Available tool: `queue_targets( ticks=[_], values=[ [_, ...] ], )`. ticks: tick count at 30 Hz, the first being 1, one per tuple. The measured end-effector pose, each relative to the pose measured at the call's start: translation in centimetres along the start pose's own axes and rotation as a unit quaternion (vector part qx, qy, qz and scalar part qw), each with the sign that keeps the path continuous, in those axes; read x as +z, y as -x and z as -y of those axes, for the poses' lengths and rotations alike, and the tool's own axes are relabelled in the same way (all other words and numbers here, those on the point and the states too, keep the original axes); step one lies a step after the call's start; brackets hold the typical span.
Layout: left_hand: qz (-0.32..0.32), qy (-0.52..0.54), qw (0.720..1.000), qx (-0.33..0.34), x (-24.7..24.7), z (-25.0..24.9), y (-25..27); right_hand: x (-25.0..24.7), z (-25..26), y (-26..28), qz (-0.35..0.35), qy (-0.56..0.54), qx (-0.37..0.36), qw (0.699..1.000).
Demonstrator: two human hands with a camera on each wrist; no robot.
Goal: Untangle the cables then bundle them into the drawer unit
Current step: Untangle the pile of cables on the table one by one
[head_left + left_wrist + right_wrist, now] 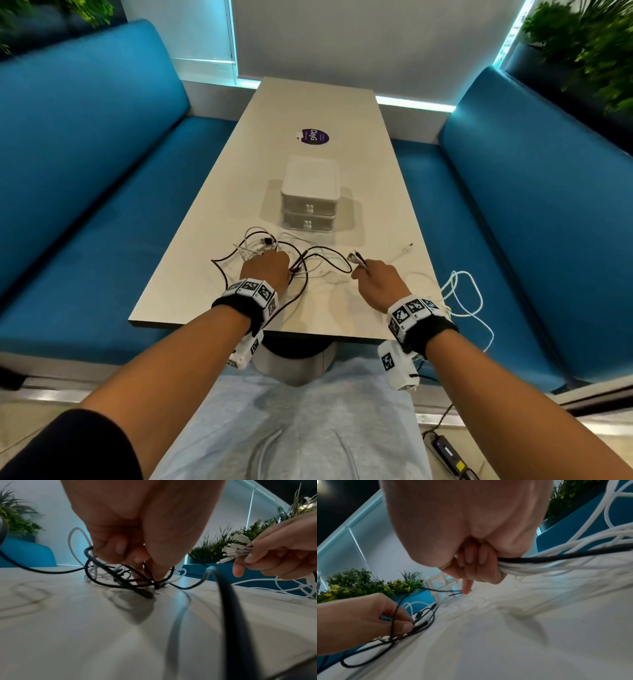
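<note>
A tangle of black and white cables (274,253) lies on the pale table (308,109) in front of a white two-drawer unit (310,195), both drawers closed. My left hand (265,270) reaches down into the tangle and pinches a black cable (147,573) at the tabletop. My right hand (375,282) grips a bundle of cable ends, their white plugs (231,550) fanning out past the fingers. From that fist, white cables (556,563) and one black one trail off the table's right edge in loops (462,294).
A purple round sticker (313,137) sits beyond the drawer unit. A loose white plug (407,247) lies right of the tangle. Blue benches (85,171) flank the table on both sides. A black power adapter (448,452) lies on the floor at lower right.
</note>
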State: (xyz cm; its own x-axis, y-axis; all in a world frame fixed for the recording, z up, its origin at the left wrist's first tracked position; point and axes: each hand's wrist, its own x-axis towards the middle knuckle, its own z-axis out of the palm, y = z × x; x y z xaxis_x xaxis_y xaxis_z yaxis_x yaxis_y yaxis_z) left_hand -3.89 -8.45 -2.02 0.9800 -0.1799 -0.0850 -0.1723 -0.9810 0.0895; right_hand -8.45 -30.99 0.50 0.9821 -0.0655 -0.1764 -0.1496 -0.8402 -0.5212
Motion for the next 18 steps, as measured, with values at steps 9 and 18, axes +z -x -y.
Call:
queue_targets(
  ticks=[9,18],
  values=[
    [-0.110,0.037,0.993,0.014,-0.5,-0.3,0.3,0.7,1.3,-0.5,-0.044,-0.134,-0.028,0.990],
    [-0.173,0.123,0.976,0.052,-1.7,-1.6,0.8,1.0,5.0,-0.7,-0.034,-0.133,-0.044,0.990]
  ],
)
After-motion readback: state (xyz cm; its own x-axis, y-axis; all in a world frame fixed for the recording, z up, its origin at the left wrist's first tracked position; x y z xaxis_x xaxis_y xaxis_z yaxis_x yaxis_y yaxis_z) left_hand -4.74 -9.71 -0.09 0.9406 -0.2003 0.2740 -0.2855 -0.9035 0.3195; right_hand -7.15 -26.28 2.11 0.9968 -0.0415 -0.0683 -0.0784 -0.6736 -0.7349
